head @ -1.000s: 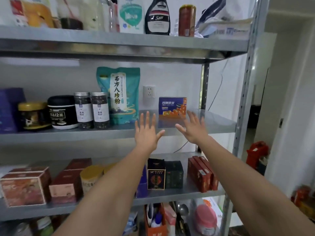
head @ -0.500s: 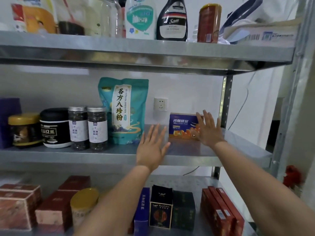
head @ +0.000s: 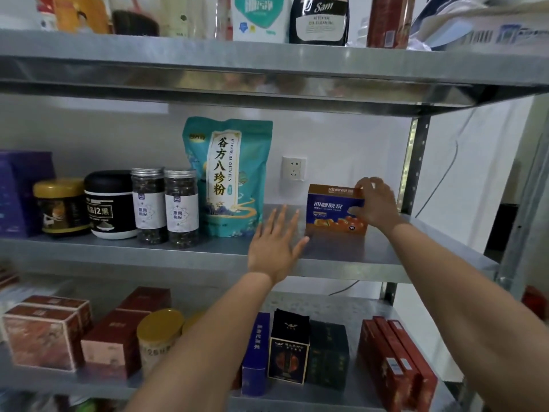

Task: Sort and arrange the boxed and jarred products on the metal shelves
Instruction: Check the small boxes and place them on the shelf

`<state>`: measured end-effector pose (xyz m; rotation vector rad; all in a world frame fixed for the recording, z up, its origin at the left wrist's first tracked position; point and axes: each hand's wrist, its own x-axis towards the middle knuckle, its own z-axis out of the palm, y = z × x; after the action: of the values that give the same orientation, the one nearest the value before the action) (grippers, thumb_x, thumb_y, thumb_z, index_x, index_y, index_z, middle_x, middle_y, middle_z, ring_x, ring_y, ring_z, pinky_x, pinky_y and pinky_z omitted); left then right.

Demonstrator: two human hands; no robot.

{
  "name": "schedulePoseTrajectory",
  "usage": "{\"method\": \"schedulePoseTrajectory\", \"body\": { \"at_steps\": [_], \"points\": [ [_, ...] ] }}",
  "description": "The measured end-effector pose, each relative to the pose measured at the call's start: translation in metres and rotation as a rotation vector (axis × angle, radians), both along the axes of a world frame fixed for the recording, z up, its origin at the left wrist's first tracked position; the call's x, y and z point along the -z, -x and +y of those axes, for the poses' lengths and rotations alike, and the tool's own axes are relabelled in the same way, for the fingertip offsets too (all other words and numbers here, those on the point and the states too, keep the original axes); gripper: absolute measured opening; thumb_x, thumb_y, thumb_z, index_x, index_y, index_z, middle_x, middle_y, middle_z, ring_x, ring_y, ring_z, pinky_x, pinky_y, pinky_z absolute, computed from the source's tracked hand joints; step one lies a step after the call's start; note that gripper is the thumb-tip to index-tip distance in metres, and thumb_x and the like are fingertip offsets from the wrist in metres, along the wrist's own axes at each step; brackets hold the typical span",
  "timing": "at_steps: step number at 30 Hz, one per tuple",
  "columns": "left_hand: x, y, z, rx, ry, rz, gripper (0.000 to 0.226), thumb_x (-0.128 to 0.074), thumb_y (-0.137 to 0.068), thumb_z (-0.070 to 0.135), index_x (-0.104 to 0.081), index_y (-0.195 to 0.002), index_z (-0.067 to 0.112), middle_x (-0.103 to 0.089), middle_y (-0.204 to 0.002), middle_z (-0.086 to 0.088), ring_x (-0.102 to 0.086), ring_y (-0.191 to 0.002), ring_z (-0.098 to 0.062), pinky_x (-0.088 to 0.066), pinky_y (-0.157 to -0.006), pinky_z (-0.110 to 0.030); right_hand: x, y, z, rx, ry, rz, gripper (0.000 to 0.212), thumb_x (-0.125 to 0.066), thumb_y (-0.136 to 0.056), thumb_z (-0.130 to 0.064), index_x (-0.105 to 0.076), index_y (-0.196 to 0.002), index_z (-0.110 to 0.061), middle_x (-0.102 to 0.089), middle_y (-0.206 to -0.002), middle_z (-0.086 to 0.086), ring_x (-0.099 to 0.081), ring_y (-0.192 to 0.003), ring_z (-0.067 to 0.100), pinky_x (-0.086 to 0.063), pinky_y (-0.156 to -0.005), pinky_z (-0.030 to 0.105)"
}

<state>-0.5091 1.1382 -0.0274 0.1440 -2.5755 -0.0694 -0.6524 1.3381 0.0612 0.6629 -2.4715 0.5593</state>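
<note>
A white wall socket sits on the white wall at 1 o'clock; a thin cable hangs down the wall at 3 o'clock; a blurred red object lies low at 4 o'clock

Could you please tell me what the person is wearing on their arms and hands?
Nothing that shows: the left hand and the right hand are bare, without gloves, and both forearms are uncovered to the picture's edge, with no sleeve, watch or bracelet in view.
</note>
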Motion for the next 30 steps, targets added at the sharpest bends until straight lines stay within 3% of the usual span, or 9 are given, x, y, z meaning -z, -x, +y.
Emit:
{"method": "schedulePoseTrajectory", "body": {
  "at_steps": [2, 4, 8, 12, 14, 19, 23, 25, 30],
  "points": [
    [-0.003, 0.0, 0.0, 0.011, -0.032, -0.039, 0.07, -0.008, -0.095, 0.064, 0.017, -0.151, 0.03, 0.02, -0.16, 0.003, 0.017, -0.148, -0.018, 0.002, -0.119, -0.04, -0.001, -0.013, 0.002, -0.088, 0.091, -0.09, 0.046, -0.076, -0.081, -0.021, -0.045, -0.113, -0.011, -0.062, -0.118, 0.015, -0.059, -0.099, 0.027, -0.051, -0.085, 0.042],
    [-0.006, -0.003, 0.001, 0.019, -0.083, -0.067, 0.076, -0.015, -0.096, 0.064, 0.019, -0.151, 0.024, 0.02, -0.161, 0.0, 0.014, -0.149, -0.019, 0.001, -0.119, -0.04, -0.003, -0.027, 0.001, -0.057, 0.177, -0.07, 0.043, -0.078, -0.079, -0.023, -0.048, -0.109, -0.012, -0.067, -0.11, 0.011, -0.057, -0.087, 0.02, -0.048, -0.073, 0.033],
    [-0.013, -0.014, 0.011, 0.042, -0.274, -0.044, 0.095, -0.043, -0.093, 0.063, 0.02, -0.152, 0.024, 0.021, -0.161, -0.002, 0.007, -0.15, -0.023, -0.007, -0.12, -0.042, -0.013, -0.057, -0.001, 0.033, 0.453, -0.13, 0.045, -0.079, -0.078, -0.041, -0.058, -0.11, -0.016, -0.067, -0.113, 0.005, -0.058, -0.09, 0.018, -0.043, -0.071, 0.029],
    [-0.017, -0.031, 0.047, 0.244, -0.748, 0.024, 0.11, -0.065, -0.082, 0.058, 0.018, -0.151, 0.035, 0.021, -0.161, 0.002, 0.014, -0.149, -0.019, -0.004, -0.119, -0.048, -0.014, -0.095, -0.003, 0.056, 0.571, -0.151, 0.047, -0.08, -0.074, -0.048, -0.055, -0.1, -0.018, -0.065, -0.098, 0.001, -0.061, -0.085, 0.018, -0.049, -0.07, 0.031],
    [-0.019, -0.041, 0.067, 0.331, -0.828, 0.061, 0.113, -0.071, -0.08, 0.053, 0.014, -0.153, 0.035, 0.015, -0.163, 0.001, 0.007, -0.15, -0.02, -0.007, -0.121, -0.049, -0.012, -0.116, -0.005, 0.088, 0.616, -0.157, 0.048, -0.08, -0.073, -0.05, -0.055, -0.097, -0.017, -0.064, -0.092, 0.0, -0.061, -0.084, 0.018, -0.047, -0.069, 0.03],
    [-0.02, -0.068, 0.097, 0.415, -0.66, 0.027, 0.121, -0.077, -0.074, 0.051, 0.015, -0.152, 0.037, 0.019, -0.161, 0.002, 0.009, -0.15, -0.024, -0.007, -0.12, -0.052, -0.015, -0.155, -0.006, 0.153, 0.688, -0.154, 0.046, -0.077, -0.073, -0.053, -0.052, -0.089, -0.018, -0.061, -0.086, -0.002, -0.057, -0.075, 0.016, -0.034, -0.053, 0.025],
    [-0.011, -0.091, 0.11, 0.315, -0.447, 0.197, 0.109, -0.073, -0.081, 0.045, 0.005, -0.155, 0.025, 0.006, -0.164, -0.003, 0.006, -0.15, -0.022, -0.002, -0.121, -0.042, -0.013, -0.176, -0.004, 0.122, 0.799, -0.278, 0.044, -0.077, -0.073, -0.053, -0.048, -0.077, -0.02, -0.065, -0.088, 0.002, -0.063, -0.081, 0.018, -0.048, -0.068, 0.03],
    [-0.009, -0.102, 0.108, 0.299, -0.431, 0.323, 0.097, -0.072, -0.085, 0.036, -0.006, -0.156, 0.023, -0.008, -0.164, -0.004, -0.005, -0.151, -0.022, -0.009, -0.123, -0.041, -0.012, -0.185, -0.003, 0.059, 0.857, -0.348, 0.04, -0.077, -0.075, -0.049, -0.05, -0.077, -0.02, -0.067, -0.089, 0.004, -0.066, -0.084, 0.021, -0.054, -0.074, 0.035],
    [-0.002, -0.13, 0.097, 0.387, -0.585, 0.377, 0.088, -0.076, -0.082, 0.021, -0.024, -0.153, 0.023, -0.035, -0.156, -0.003, -0.037, -0.14, -0.023, -0.038, -0.111, -0.044, -0.006, -0.21, 0.007, -0.133, 0.882, -0.455, 0.042, -0.059, -0.089, -0.055, -0.054, -0.098, -0.015, -0.062, -0.092, 0.004, -0.062, -0.082, 0.017, -0.05, -0.056, 0.027]
  ]
}}
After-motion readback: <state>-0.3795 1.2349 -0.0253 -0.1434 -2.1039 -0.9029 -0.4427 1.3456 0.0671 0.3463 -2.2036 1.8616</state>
